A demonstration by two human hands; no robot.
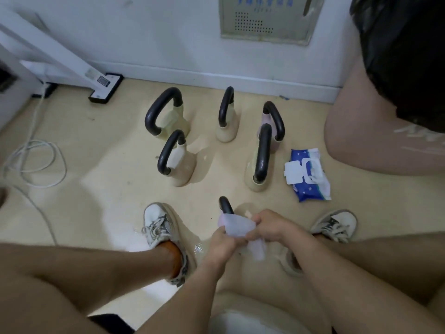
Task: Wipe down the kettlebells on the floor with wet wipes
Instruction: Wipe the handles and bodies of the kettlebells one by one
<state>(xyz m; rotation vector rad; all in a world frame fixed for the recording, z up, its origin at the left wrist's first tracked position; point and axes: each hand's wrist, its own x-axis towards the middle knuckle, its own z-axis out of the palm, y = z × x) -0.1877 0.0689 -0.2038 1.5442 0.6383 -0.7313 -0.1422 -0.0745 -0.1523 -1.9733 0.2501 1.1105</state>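
Note:
Several kettlebells with black handles stand on the beige floor, among them a cream one (179, 162), a tall cream one (258, 165) and a pink one (271, 121). Another kettlebell (225, 205) stands right in front of me, only its black handle showing above my hands. My left hand (222, 242) and my right hand (267, 225) both grip a white wet wipe (237, 227) held between them just above that kettlebell. A blue pack of wet wipes (307, 174) lies on the floor to the right, its flap lifted.
My two feet in white sneakers (160, 227) (336, 224) flank the near kettlebell. A white cable (36, 162) coils at left. A white machine base (106, 88) stands by the wall. Another person's leg (375, 131) is at the right.

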